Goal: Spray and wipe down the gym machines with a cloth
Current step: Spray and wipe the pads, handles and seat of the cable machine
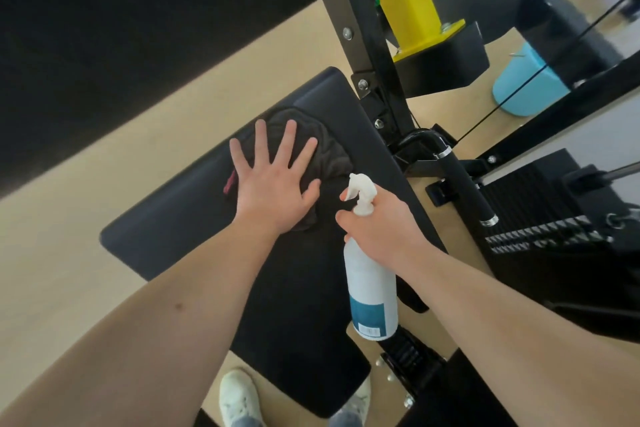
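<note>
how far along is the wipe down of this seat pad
Done: nothing shows for certain. In hand: the left hand presses the cloth flat on the seat pad; the right hand grips the spray bottle. Left: probably the pad's near end and the handle.

Gym, at a weight machine.
Its black padded seat sits beside a yellow bracket, a stack of weight plates, a thin cable and a foam-gripped handle, on pale wood-look flooring.
</note>
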